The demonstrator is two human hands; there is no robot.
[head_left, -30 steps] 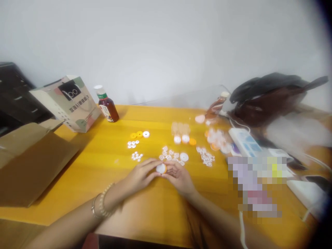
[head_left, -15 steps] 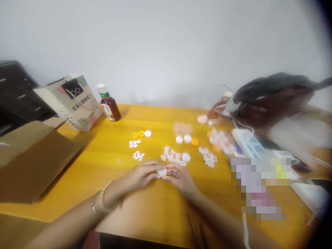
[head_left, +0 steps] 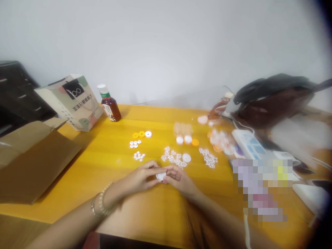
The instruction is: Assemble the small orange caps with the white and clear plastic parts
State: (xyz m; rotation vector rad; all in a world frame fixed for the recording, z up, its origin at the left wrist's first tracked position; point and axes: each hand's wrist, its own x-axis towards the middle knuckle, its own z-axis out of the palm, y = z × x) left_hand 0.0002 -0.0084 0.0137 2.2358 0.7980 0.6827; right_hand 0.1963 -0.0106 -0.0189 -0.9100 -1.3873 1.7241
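Observation:
Between my two hands is a small white round disc [head_left: 161,176], held above the near part of the wooden table. My left hand [head_left: 145,177], with bracelets at the wrist, is closed on its left edge. My right hand [head_left: 178,178] pinches its right side, fingers curled. Just beyond the hands lie several white openwork pieces [head_left: 171,159] and a white round disc [head_left: 186,158]. Farther left are small white round pieces [head_left: 139,156], white rings [head_left: 135,144], and yellow discs [head_left: 138,134] beside a white one [head_left: 148,134].
More openwork pieces [head_left: 209,158] lie right of centre, below a pile of clear and orange parts [head_left: 220,140]. A power strip [head_left: 249,145] and a dark bag [head_left: 275,100] stand right. A cardboard box [head_left: 33,162], paper bag [head_left: 75,102] and red-brown bottle [head_left: 111,107] stand left.
The disc has turned in my fingers: the orange edge that showed on its right side is no longer visible. Both hands stay nearly in place.

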